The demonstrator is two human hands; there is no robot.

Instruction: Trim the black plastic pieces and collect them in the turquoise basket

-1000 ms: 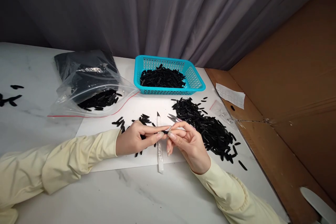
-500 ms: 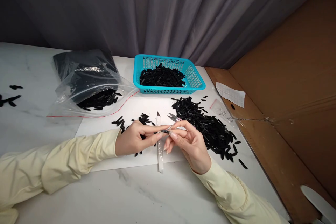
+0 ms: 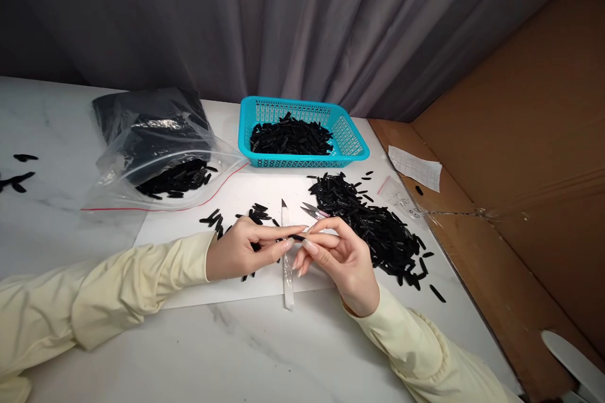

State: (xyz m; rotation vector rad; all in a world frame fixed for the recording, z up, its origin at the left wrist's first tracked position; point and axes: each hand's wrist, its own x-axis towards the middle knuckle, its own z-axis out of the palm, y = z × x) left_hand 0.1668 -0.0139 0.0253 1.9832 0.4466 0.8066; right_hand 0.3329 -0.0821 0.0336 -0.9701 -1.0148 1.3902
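Black plastic strip [image 3: 297, 238] pinched between both hands over the white sheet [image 3: 246, 198]: left hand [image 3: 241, 250] closed on 1 end with thumb and forefinger, right hand [image 3: 341, 258] gripping the other end, spare fingers loose. White-handled knife [image 3: 286, 258] lies under them. Small cluster [image 3: 236, 219] sits left, big pile [image 3: 373, 227] right, so plenty looks left. Farther back: teal basket [image 3: 352, 138] part full, zip bag [image 3: 161, 151] still holding more.

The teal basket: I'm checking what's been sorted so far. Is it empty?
No, the teal basket holds a heap of black pieces that covers most of its floor.
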